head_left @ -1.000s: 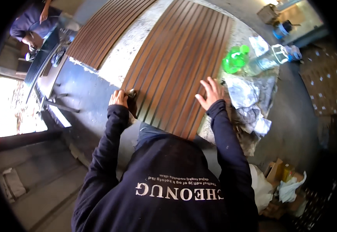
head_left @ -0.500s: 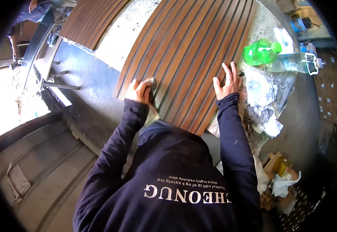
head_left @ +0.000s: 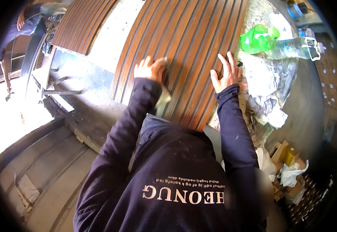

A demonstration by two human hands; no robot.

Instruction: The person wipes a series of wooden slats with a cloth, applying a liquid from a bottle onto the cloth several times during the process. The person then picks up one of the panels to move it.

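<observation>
A long brown wood-grain panel (head_left: 187,38) with dark parallel grooves lies in front of me, its near end close to my body. My left hand (head_left: 150,70) is closed on a pale cloth (head_left: 163,97) and presses it against the panel left of its middle. Part of the cloth hangs out below the fingers; the rest is bunched under them. Along the panel's right edge rests my right hand (head_left: 226,75), fingers spread and holding nothing.
To the right, a green bottle (head_left: 258,39) and a clear bottle (head_left: 288,49) lie beside crumpled plastic sheeting (head_left: 259,77). Another grooved panel (head_left: 81,25) sits at the far left. A person's hand (head_left: 20,22) shows at upper left. Cardboard scraps (head_left: 290,154) lie lower right.
My left hand has slid the cloth forward and somewhat right over the panel. My right hand stays at the panel's right edge. The whole view has shifted slightly.
</observation>
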